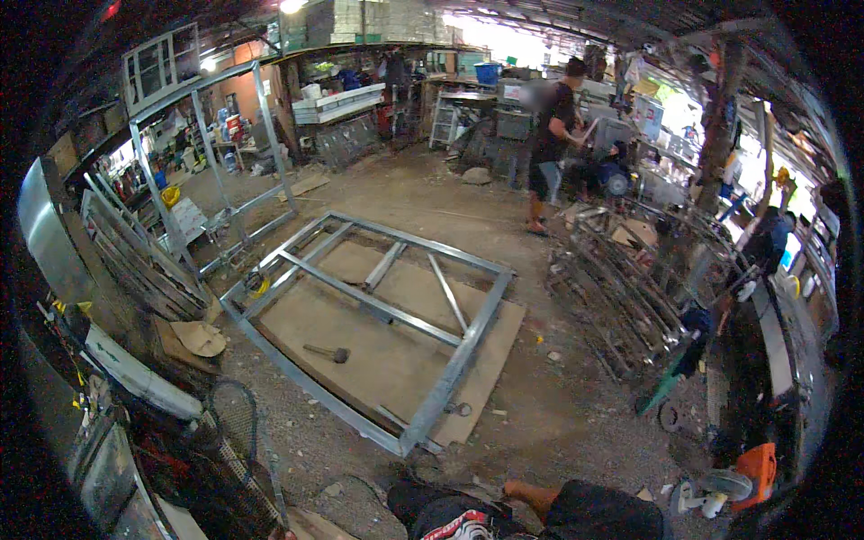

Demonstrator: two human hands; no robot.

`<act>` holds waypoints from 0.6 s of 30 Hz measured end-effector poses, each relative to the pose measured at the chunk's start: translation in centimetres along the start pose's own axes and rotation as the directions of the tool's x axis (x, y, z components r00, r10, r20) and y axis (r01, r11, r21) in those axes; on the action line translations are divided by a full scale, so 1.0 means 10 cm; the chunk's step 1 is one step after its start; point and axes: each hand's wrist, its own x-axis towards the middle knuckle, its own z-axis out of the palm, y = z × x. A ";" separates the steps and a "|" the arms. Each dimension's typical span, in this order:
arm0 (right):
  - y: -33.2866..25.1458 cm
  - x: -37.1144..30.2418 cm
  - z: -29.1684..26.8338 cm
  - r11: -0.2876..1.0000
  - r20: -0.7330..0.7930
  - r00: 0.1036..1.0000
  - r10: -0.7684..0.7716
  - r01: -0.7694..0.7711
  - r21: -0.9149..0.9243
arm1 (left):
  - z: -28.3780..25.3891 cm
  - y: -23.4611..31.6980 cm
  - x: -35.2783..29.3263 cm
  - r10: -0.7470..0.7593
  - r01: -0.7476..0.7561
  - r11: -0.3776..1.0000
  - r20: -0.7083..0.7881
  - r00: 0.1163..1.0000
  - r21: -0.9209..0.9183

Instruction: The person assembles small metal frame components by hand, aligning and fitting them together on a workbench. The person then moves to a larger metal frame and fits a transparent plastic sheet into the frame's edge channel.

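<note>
Neither of my hands can be made out. At the lower edge show my dark clothing (598, 511) and a patch of bare skin (531, 493), too cut off to tell as an arm or a leg. In front of me a large rectangular metal frame (360, 286) with crossbars lies over a flat brown board (490, 369) on the dirt floor. A mallet (338, 355) with a dark head rests on the board inside the frame. By the frame's near right corner lies a small ring-shaped metal piece (463, 409).
An upright metal frame (200, 135) stands at the far left. Metal bars (621, 297) are piled on the right, near a wooden post (720, 117). A person (553, 126) in dark clothes stands at the back. An orange fan-like device (754, 475) sits at the lower right.
</note>
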 end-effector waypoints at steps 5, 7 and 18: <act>-0.72 1.39 -0.30 0.988 0.086 0.988 0.127 -0.134 0.076 | -0.03 0.16 1.38 0.184 -0.188 0.979 -0.063 0.981 -0.073; -1.22 2.07 -0.60 0.989 0.086 0.992 0.095 -0.104 0.105 | -0.05 0.35 2.00 0.080 -0.089 0.991 -0.086 0.993 -0.100; -4.92 5.64 -2.71 0.935 -0.328 0.876 -0.354 0.330 -0.128 | -0.14 1.48 4.34 0.126 -0.173 0.968 -0.244 0.961 -0.180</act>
